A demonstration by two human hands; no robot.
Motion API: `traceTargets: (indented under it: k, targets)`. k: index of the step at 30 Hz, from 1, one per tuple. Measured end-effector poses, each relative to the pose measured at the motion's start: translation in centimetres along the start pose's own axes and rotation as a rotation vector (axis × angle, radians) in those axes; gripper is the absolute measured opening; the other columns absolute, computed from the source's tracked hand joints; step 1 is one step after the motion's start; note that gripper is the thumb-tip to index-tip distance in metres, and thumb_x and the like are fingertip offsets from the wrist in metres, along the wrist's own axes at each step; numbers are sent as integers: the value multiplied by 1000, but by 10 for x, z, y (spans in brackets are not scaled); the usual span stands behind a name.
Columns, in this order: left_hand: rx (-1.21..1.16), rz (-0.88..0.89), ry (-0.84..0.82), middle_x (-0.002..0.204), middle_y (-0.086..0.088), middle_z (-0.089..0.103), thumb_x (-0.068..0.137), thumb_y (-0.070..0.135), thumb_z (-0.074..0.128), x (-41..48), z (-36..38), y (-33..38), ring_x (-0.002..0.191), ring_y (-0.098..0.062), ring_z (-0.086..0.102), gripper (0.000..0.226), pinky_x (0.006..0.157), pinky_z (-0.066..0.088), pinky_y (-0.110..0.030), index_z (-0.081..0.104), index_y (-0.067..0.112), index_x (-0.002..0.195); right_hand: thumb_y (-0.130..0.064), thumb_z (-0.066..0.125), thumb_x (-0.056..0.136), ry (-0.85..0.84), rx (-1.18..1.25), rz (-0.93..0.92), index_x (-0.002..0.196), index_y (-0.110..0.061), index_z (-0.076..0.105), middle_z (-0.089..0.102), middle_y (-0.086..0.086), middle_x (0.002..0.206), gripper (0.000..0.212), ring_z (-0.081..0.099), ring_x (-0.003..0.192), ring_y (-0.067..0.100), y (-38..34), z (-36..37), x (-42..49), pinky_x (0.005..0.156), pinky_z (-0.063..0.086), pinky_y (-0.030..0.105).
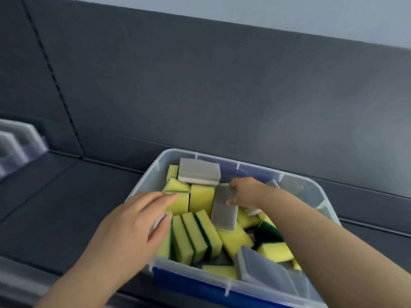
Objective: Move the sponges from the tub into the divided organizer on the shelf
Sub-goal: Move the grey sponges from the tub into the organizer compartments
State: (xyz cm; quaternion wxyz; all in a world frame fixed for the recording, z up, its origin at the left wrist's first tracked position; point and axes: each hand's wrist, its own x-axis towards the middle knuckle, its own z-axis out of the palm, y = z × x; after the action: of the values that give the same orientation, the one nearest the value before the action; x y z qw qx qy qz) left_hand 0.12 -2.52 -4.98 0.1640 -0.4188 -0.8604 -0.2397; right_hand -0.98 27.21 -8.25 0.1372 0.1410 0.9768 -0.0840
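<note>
Pick-up step: a grey sponge in the tub is pinched by the right hand; the left hand's grasp cannot be told. Carriage to the organizer, far left, is judged the next move.

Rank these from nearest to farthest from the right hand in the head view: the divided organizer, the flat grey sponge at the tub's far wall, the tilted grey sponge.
1. The tilted grey sponge, centre: the right hand pinches it.
2. The flat grey sponge, at the far wall of the tub, left of the hand.
3. The divided organizer, far left edge of view.
</note>
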Motion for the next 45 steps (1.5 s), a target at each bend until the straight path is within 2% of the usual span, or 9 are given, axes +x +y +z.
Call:
traceTargets:
  k: [5,11,17,23,30,33,38,41,45]
  targets:
    - [6,-10,34,103,12,63,89,24,54,4,11,19,92,-1,53,29,62,51,-19,63,24,116,-57,72,65,-61,-6,-68,129,-27,46,53,-2,123,76,52,110,22,7,-6,-13,85,46,31]
    - [81,25,-127,113,13,61,83,27,61,24,28,29,98,-5,58,38,69,42,-16,59,29,122,-52,69,65,17,134,-129,86,-38,42,49,-14,91,37,50,79,7,28,-21,-67,62,38,23]
    - [257,139,-356,128,13,47,94,31,39,82,61,23,114,-13,46,40,84,44,-32,40,36,133,-36,63,79,292,533,-104,115,-46,37,54,-8,92,45,58,75,9,51,-32,-123,62,48,18]
    - [531,133,-500,130,-1,43,90,11,44,138,84,9,117,-23,40,44,86,43,-36,40,25,132,-31,71,76,463,749,-46,96,-38,57,65,-11,89,25,62,76,6,63,-19,-156,68,50,22]
    - [590,15,-605,122,-9,47,85,36,56,148,88,4,114,-28,44,40,89,39,-41,39,15,114,-24,79,69,568,1018,44,88,-20,55,65,2,88,31,67,68,16,58,-1,-167,64,57,37]
    - [590,57,-552,120,-4,48,79,43,60,150,83,4,110,-24,45,52,87,40,-38,36,17,116,-21,77,70,511,1124,12,101,-30,47,58,4,100,44,67,81,20,56,-1,-168,65,58,39]
    - [284,55,-394,124,1,34,75,45,63,145,67,21,113,-22,34,87,93,38,-34,13,30,144,-19,71,78,372,1235,-128,121,-40,44,57,2,110,55,64,95,20,55,-2,-170,76,57,39]
    - [-116,13,-220,114,14,31,66,49,71,130,53,47,106,-10,39,66,82,35,-24,36,44,121,-26,72,75,396,1322,-151,120,-30,50,59,2,112,50,65,97,17,54,-1,-166,80,56,37]
    - [-631,-150,-206,110,23,48,47,66,71,105,38,80,98,11,48,69,78,44,-17,34,54,104,-31,75,67,414,1317,-181,117,-24,52,68,-1,107,56,65,98,14,45,3,-162,84,53,35]
